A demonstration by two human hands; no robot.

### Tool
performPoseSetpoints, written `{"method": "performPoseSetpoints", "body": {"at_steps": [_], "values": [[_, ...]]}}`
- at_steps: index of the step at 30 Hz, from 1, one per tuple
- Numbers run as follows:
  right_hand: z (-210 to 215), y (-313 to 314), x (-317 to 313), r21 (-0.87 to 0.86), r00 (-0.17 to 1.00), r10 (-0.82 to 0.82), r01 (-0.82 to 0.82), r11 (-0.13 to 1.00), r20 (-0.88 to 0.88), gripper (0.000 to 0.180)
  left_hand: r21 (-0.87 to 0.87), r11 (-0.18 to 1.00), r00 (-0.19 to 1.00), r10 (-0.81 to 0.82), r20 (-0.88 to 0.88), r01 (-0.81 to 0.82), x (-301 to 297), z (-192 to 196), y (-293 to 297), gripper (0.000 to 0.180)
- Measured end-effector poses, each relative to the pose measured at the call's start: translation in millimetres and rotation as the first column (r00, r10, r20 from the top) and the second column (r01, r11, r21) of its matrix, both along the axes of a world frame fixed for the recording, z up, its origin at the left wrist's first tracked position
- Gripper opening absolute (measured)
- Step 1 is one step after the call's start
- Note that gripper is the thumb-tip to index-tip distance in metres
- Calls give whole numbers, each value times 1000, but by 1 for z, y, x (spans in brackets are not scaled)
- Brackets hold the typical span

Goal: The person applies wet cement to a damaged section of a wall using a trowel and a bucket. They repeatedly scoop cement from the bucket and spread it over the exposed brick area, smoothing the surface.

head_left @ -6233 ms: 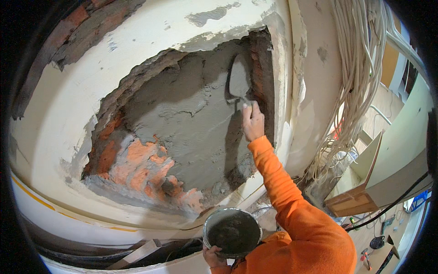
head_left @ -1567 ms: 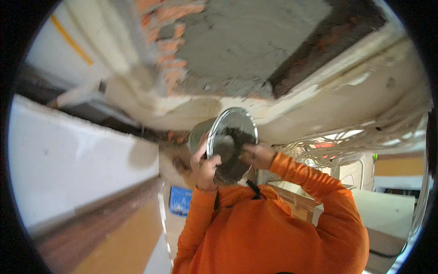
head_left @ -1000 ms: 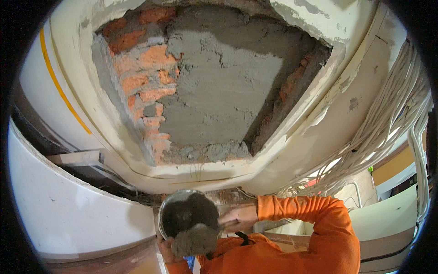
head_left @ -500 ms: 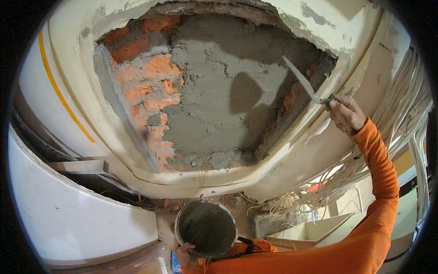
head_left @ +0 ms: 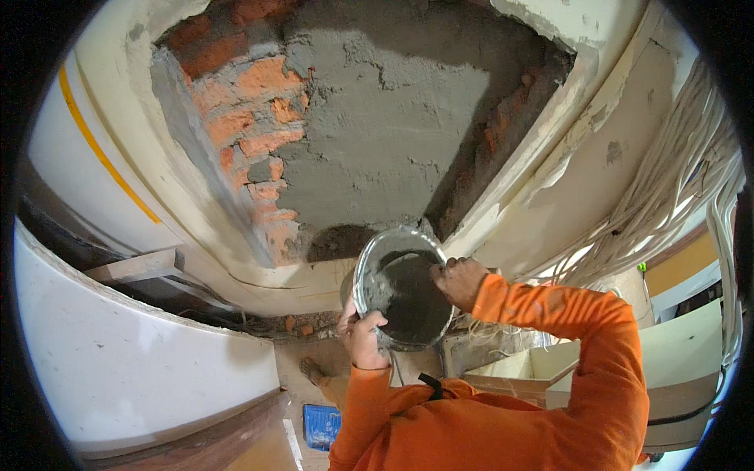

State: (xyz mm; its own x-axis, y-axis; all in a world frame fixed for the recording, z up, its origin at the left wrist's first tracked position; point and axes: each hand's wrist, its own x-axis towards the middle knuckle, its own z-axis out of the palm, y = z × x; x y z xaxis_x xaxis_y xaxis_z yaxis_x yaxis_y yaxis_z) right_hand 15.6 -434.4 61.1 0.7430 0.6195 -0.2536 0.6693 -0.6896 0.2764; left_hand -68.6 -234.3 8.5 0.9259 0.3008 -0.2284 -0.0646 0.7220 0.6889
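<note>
Currently my orange sleeves (head_left: 542, 310) are reaching forward, and my left hand (head_left: 364, 339) is clamping the lower-left rim of a tilted round bucket (head_left: 359, 286), thumb over its edge. My right hand (head_left: 462, 282) is curling its fingers together at the opposite rim; I cannot tell whether they are closing on a handle, since the knuckles are hiding it. Wet grey mortar (head_left: 415, 302) is lying inside. If I were pressing hard on the right side, the rim could be twisting out of my left grip and the load slopping over. Beneath, a foot (head_left: 312, 370) and a blue object (head_left: 321, 426) would be catching the spill.

Farther off, a grey mortar coat (head_left: 385, 149) is covering most of the wall recess, while exposed orange bricks (head_left: 263, 141) are showing at its left. Too thick a layer could be sagging there under its own weight. Rightward, pale cables (head_left: 652, 204) are hanging in a bundle; a wide elbow swing could be snagging them.
</note>
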Motion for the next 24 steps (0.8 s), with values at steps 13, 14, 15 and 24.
{"method": "performPoseSetpoints", "body": {"at_steps": [13,14,15,24], "values": [[-65,35,-53,616,818,72,369,696,-571,33,437,897,998,-67,8,56,-45,-37,46,69],[-70,32,-56,622,821,82,359,696,-565,33,399,916,999,-35,-41,49,-51,-39,53,69],[-76,26,-62,627,823,92,349,696,-560,33,264,964,997,43,-57,-26,-59,-42,59,66],[-89,17,-44,693,755,351,184,697,-554,29,3,988,970,151,-193,-153,-106,-50,86,66]]}}
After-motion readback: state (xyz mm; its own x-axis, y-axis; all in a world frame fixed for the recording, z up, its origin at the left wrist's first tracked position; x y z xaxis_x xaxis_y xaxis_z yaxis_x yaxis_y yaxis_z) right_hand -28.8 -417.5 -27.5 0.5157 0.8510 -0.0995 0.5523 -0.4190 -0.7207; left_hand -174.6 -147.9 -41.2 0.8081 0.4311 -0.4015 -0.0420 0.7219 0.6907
